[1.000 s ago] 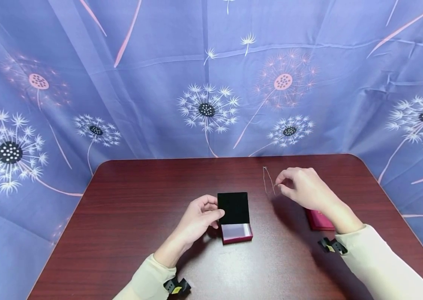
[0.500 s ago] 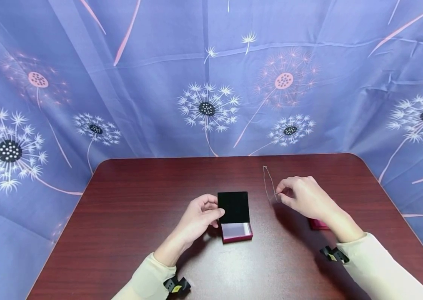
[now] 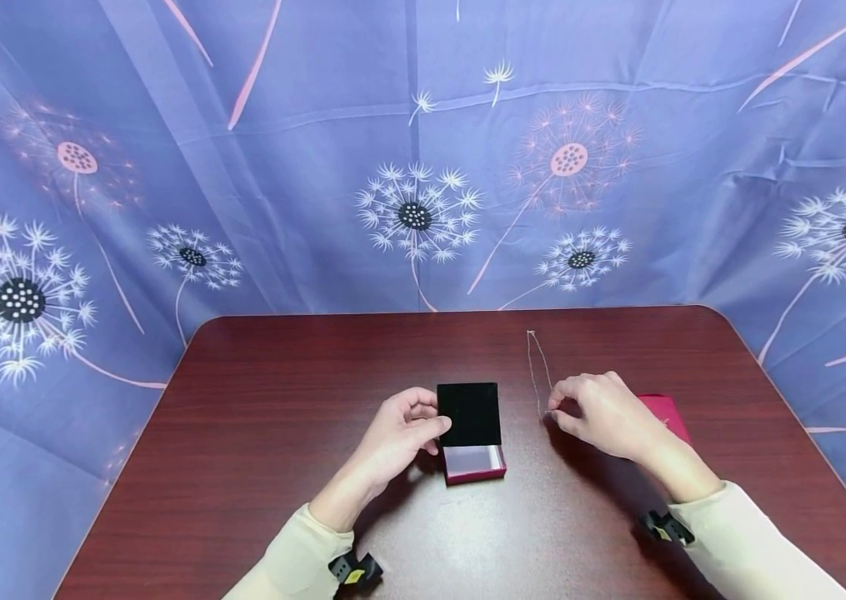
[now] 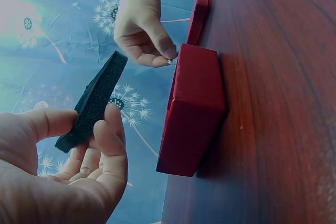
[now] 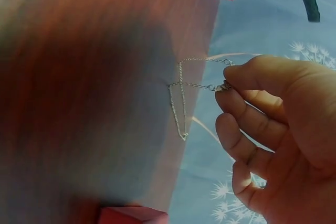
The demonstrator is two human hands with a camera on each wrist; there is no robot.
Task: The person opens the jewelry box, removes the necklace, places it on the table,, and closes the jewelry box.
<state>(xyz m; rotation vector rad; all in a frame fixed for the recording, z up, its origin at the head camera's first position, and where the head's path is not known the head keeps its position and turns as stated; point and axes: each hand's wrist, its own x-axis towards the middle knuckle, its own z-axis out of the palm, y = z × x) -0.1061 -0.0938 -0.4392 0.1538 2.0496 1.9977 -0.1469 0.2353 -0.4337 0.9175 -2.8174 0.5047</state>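
1. Gripping the near end of a fine chain (image 5: 183, 106), my right hand (image 3: 606, 418) has thumb and forefinger clamped on it, the other fingers curled.
2. I see the chain run in two strands toward the far side; its far part seems to rest on the table (image 3: 280, 383), though it is too thin for me to be certain.
3. My left hand (image 3: 402, 433) pinches a black pad (image 3: 471, 414) between thumb and fingers, tilted and raised clear of the red box (image 4: 194, 82).
4. That box stands open left of the chain, its pale inside showing on the near side.
5. Right of the chain, I find a flat red piece (image 3: 666, 411), partly hidden behind the right forearm.
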